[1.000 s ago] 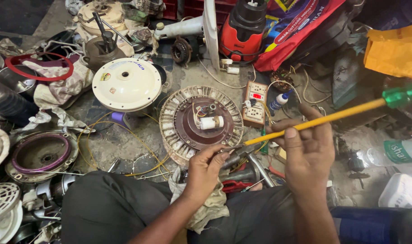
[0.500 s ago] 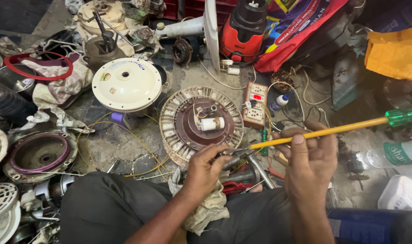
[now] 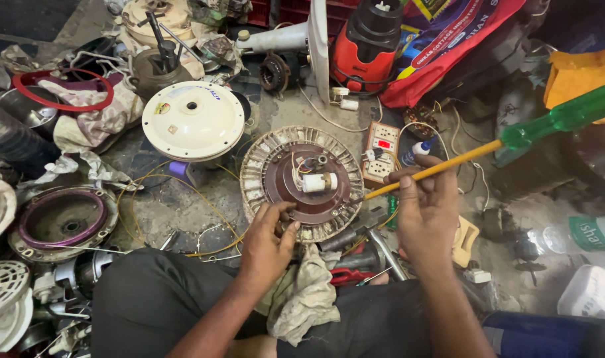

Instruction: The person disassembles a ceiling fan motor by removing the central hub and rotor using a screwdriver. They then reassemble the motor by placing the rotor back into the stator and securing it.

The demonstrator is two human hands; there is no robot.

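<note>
A round ceiling-fan stator with a ring of pale metal laminations around a dark brown centre point(image 3: 302, 182) lies flat on the grimy grey workshop floor point(image 3: 183, 205), just ahead of the person's knees. To its upper left sits a round cream-coloured metal fan cover with a hole in the middle point(image 3: 193, 120), close to the stator but not touching it. A long screwdriver with a yellow shaft and a translucent green handle point(image 3: 514, 136) slants from the upper right down to the stator's right rim, where its tip meets the laminations (the very point is too small to make out). The right hand point(image 3: 427, 209) grasps the yellow shaft, fingers curled round it, just right of the stator. The left hand point(image 3: 268, 240) rests on the stator's near edge, fingers bent and pressing on the rim, gripping nothing else. A small white cylindrical capacitor point(image 3: 317, 181) lies on the brown centre, with thin wires beside it.
</note>
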